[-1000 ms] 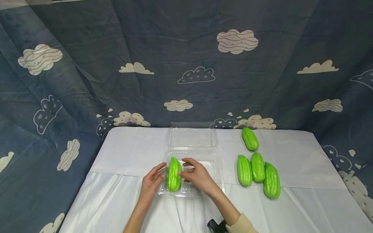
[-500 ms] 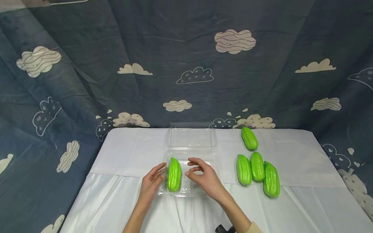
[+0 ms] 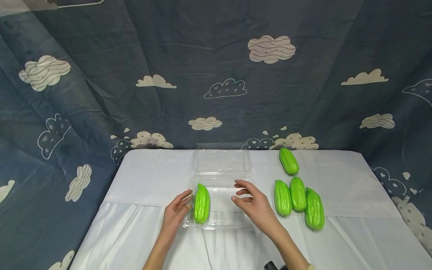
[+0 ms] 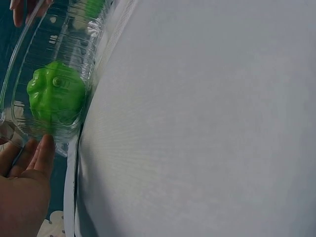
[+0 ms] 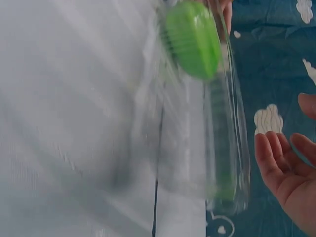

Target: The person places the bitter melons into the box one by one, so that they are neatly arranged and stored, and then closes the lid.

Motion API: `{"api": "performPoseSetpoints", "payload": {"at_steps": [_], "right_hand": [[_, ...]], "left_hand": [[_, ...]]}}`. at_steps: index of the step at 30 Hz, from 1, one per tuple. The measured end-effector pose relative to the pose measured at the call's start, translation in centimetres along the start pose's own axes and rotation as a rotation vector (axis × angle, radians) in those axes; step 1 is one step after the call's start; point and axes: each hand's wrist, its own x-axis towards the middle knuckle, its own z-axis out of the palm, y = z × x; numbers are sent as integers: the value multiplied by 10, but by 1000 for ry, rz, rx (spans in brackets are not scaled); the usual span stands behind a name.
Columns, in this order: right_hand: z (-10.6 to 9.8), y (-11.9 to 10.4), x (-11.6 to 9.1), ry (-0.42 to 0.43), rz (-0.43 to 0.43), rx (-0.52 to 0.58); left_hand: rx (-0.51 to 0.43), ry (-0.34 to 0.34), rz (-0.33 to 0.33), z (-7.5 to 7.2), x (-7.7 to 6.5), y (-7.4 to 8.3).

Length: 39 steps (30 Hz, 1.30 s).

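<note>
One green ridged gourd (image 3: 201, 203) lies lengthwise in the left side of a clear plastic clamshell container (image 3: 233, 221), whose lid (image 3: 222, 161) is tilted back behind it. My left hand (image 3: 175, 213) rests at the container's left end, its fingertips right at the outer wall in the left wrist view, where the same gourd (image 4: 57, 94) shows through the plastic. Over the container's right side hovers my right hand (image 3: 256, 206), fingers loosely bent and holding nothing. In the right wrist view this hand (image 5: 291, 173) has a gap between thumb and fingers.
To the right of the container are several more green gourds: three grouped together (image 3: 298, 194) and a single gourd (image 3: 288, 161) near the back edge. A white cloth (image 3: 148, 176) covers the table. Behind it hangs a dark blue cloud-patterned curtain (image 3: 222, 56).
My right hand has left the gourd in the container and moved right, away from it. My left hand and the gourd have stayed in place.
</note>
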Motion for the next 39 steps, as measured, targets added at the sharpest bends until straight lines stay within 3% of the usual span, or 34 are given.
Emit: {"api": "performPoseSetpoints", "payload": {"at_steps": [5,15,23,39], "right_hand": [[-13,8,0,39,-48,-35],[-35,19,0,98,-56,-237],[-49,30,4,140,-63,-292],[-90,50,26,206,-43,-425]], "left_hand": [[14,-3,-11,0,-1,1],[15,-2,-27,0,-1,2],[-13,-3,13,0,0,0],[-2,1,2,0,1,0]]}}
